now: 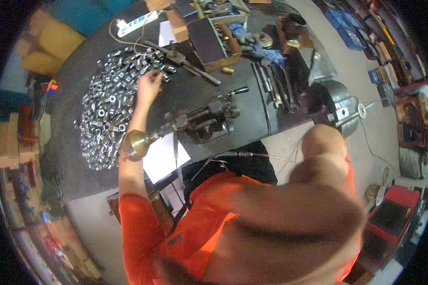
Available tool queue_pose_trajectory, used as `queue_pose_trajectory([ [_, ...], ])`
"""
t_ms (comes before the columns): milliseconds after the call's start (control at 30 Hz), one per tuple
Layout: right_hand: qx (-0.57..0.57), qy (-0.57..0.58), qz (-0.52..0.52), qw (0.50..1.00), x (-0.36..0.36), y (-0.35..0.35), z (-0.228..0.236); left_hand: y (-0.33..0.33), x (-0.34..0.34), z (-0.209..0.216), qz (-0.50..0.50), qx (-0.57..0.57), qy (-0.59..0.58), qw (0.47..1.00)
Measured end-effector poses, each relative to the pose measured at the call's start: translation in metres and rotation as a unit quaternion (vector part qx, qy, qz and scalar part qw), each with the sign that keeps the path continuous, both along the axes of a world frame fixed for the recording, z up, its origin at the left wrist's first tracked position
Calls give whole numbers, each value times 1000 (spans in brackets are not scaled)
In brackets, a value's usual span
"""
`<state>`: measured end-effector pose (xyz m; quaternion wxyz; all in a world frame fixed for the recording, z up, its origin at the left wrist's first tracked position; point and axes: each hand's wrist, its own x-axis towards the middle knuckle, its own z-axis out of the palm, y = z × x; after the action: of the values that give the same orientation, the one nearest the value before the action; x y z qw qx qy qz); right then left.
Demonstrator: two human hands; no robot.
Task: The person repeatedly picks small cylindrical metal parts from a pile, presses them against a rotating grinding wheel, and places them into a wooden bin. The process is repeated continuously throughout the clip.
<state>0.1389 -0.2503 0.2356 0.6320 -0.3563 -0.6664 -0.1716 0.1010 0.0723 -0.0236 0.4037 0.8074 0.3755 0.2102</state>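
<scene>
My left arm stretches over the dark table, and my left hand [150, 88] is at the right edge of a big pile of shiny metal nuts [110, 99]. Its fingers are curled together; whatever lies between them is too small to make out. Beside the forearm stands a dark metal bench fixture [202, 118] with a lever handle and a rounded brass-coloured end [138, 144]. My right arm is bent up close to the camera, and my right hand [297, 213] is a large blur whose fingers cannot be read.
A tap wrench [183, 61] lies beyond the pile, near an open box [218, 47] of small parts. Several wrenches [276, 85] lie to the right, by a round chuck-like machine [340, 107]. White paper [164, 161] sits under the fixture; a power strip [137, 23] is at the back.
</scene>
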Motion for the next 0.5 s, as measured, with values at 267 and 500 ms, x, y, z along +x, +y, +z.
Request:
queue_pose_trajectory([
  [267,-239,142,-44,960,93,-47,-107,-15,15,-8,99,213,157,959],
  [500,-397,366,-128,832,100,-79,-214,-35,0,11,77,184,168,965],
])
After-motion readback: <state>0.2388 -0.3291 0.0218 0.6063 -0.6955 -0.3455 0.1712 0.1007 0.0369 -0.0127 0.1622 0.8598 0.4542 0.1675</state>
